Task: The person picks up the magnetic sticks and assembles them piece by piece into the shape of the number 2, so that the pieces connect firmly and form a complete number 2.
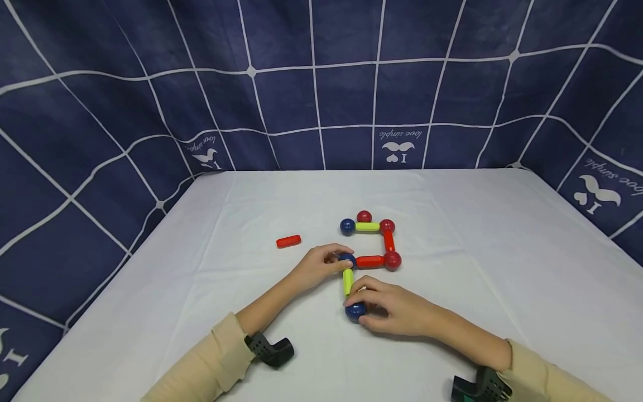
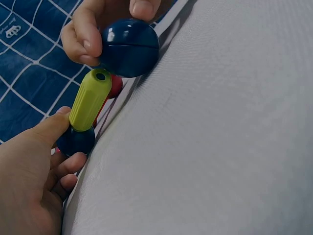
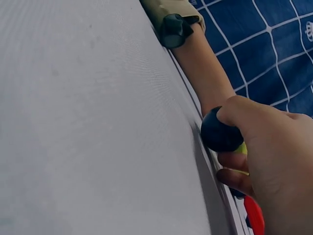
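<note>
My left hand [image 1: 320, 264] pinches a dark blue ball [image 1: 347, 258] at the near left corner of a chain of balls and rods. From that ball a yellow-green rod [image 1: 348, 282] points toward me. Close by the rod's free-facing end, my right hand [image 1: 399, 309] grips a second blue ball [image 2: 130, 49] between thumb and fingers. In the left wrist view the rod's end face, with a dark round centre, shows just beside this ball. A red rod [image 1: 370, 261] runs right from the left hand's ball to a red ball [image 1: 392, 261].
Another red rod [image 1: 389, 241] leads back to a red ball [image 1: 387, 226], then a yellow-green rod [image 1: 367, 226] and a blue ball [image 1: 348, 226]. Behind that rod sits a red ball [image 1: 364, 216]. A loose red rod [image 1: 288, 241] lies left on the white tablecloth [image 1: 241, 223].
</note>
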`<state>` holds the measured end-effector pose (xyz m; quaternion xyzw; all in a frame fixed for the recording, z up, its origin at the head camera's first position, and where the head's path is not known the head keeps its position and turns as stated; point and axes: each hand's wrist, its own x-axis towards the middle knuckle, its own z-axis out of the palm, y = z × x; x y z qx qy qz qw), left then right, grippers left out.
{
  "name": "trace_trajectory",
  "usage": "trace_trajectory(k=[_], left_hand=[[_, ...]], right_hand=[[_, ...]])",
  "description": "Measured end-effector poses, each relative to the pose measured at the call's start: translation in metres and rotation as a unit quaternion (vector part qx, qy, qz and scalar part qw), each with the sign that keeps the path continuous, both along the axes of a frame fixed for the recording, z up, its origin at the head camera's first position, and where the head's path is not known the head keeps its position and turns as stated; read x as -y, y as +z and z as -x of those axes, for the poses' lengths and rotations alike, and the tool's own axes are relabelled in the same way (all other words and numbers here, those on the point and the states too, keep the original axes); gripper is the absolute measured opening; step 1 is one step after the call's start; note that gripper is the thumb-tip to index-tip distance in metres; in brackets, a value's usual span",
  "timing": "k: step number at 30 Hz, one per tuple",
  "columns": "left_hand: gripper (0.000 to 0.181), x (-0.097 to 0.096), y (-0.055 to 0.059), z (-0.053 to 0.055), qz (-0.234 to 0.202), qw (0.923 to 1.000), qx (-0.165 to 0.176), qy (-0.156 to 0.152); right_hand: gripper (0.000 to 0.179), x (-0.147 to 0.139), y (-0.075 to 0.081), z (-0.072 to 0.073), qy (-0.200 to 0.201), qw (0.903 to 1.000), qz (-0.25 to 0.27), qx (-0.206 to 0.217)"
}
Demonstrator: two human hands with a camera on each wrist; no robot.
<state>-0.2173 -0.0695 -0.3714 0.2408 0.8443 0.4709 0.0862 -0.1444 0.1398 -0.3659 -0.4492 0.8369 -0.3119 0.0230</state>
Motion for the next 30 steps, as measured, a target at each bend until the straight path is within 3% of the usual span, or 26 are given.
trace_trajectory(k=[10, 30], left_hand=[[0.031, 0.0, 0.001, 0.001, -0.001, 1.0, 0.006, 0.0], [0.031, 0.0, 0.001, 0.0, 0.003, 0.9998, 0.014, -0.016]], right_hand=[[0.027, 0.005, -0.001, 0.0, 0.005, 0.9993, 0.01, -0.036], [0.03, 0.011, 0.0, -0.002, -0.005, 0.9998, 0.002, -0.02]])
